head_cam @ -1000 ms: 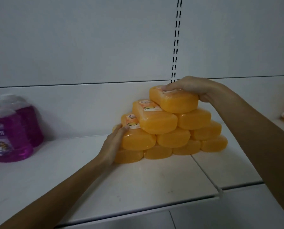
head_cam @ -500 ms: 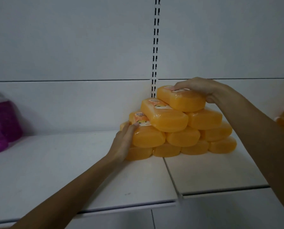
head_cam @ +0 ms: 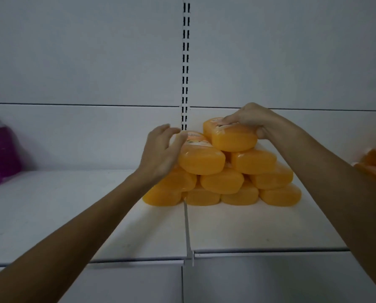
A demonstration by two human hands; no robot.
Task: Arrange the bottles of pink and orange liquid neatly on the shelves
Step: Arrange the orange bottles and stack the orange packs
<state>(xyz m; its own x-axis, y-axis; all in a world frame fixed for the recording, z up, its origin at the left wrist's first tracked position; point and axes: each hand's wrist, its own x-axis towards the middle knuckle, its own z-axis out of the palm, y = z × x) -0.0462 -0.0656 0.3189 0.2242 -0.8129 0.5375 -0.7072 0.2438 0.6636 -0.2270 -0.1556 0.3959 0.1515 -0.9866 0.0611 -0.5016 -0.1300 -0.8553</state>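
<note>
The right hand (head_cam: 248, 119), palm down, grips the top orange bottle (head_cam: 233, 137), fingers curled over it. The left hand (head_cam: 160, 152), fingers loosely spread, holds nothing beside the second bottle (head_cam: 201, 159).

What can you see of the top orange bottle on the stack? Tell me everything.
The top orange bottle lies on its side, topping the stack, with its rounded base end toward the camera. It looks like clear plastic filled with orange liquid, with a pale label on its upper face. The right hand grips it from above, fingers across the label and thumb at its right side. Beneath, it rests on two second-row bottles. Its cap is hidden.
</note>
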